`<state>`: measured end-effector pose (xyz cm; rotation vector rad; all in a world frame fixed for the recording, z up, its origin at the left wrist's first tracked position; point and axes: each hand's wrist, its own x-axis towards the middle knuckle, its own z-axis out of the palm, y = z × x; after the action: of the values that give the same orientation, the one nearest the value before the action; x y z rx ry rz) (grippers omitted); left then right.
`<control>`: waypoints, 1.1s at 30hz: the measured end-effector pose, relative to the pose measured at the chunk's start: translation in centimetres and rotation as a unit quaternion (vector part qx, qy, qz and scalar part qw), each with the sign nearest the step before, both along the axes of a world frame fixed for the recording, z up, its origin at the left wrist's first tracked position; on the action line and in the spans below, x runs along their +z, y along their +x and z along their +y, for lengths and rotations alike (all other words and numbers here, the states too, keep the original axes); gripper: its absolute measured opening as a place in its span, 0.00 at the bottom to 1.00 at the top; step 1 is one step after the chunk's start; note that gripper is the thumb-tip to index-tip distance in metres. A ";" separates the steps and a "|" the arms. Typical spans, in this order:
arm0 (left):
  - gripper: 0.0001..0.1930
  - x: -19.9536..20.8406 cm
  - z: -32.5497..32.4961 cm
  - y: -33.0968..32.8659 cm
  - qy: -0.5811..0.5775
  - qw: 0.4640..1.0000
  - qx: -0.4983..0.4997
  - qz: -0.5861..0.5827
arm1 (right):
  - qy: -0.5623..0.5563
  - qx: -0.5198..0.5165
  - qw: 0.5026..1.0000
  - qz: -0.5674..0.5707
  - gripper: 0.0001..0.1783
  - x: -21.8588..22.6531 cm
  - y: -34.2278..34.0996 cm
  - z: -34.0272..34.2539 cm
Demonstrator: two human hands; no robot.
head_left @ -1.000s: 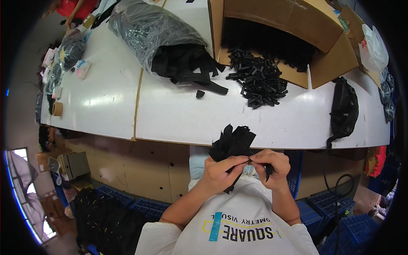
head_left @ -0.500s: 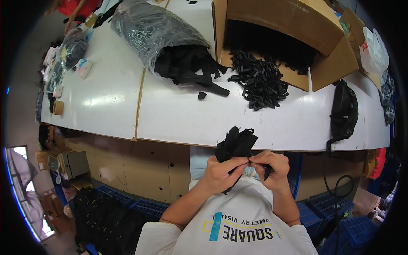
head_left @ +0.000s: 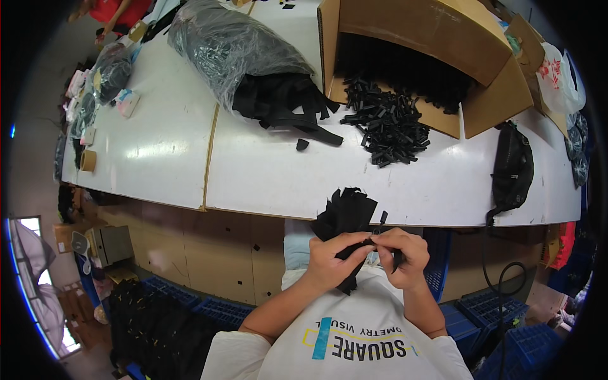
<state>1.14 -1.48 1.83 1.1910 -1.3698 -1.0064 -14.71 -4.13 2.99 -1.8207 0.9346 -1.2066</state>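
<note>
A bundle of black fabric strips (head_left: pixel 347 215) is gripped in my left hand (head_left: pixel 330 258), fanning out above the fist over the table's front edge and hanging down below it. My right hand (head_left: pixel 405 252) is closed in a pinch close to the left fingertips, on a black strip whose end shows under its fingers. Between the hands a small black piece (head_left: pixel 383 218) sticks up; its exact kind is too small to tell. Beyond them on the table lies a heap of short black plastic pieces (head_left: pixel 389 130).
An open cardboard box (head_left: pixel 430 38) stands behind the heap. Left of it lies a clear plastic bag (head_left: pixel 234 47) with black strips (head_left: pixel 278 101) spilling out. A black pouch (head_left: pixel 512 166) rests at the right, a tape roll (head_left: pixel 88 161) far left. Blue crates (head_left: pixel 525 351) sit below.
The fabric bundle has tilted a little left, and more of it shows below my left hand. A small black piece now stands up between my hands. My right fingers have shifted slightly.
</note>
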 end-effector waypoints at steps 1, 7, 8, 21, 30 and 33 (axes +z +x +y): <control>0.09 0.1 -0.1 0.0 0.017 1.000 0.001 0.018 | -0.007 -0.002 1.000 -0.004 0.13 0.1 0.2 0.0; 0.08 0.1 0.2 0.1 0.026 0.997 0.033 0.061 | -0.022 0.013 1.000 0.004 0.14 0.4 0.7 0.1; 0.08 0.1 0.3 0.1 0.016 0.997 0.044 0.061 | -0.022 0.013 1.000 0.006 0.14 0.6 0.7 0.1; 0.08 -0.8 1.5 -0.1 -0.061 0.993 0.067 0.075 | 0.152 -0.023 0.983 -0.098 0.08 0.1 1.7 1.9; 0.07 -1.5 1.7 0.7 -0.098 0.993 0.040 0.053 | 0.131 -0.021 0.986 -0.100 0.08 0.0 1.8 2.7; 0.07 -1.6 2.3 0.8 -0.054 0.995 0.027 0.084 | 0.012 -0.029 0.999 -0.012 0.10 0.5 1.4 2.4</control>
<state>1.93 0.78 0.23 1.0325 -1.2380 -0.9597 -13.26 -1.76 3.53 -1.7679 0.9905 -1.2458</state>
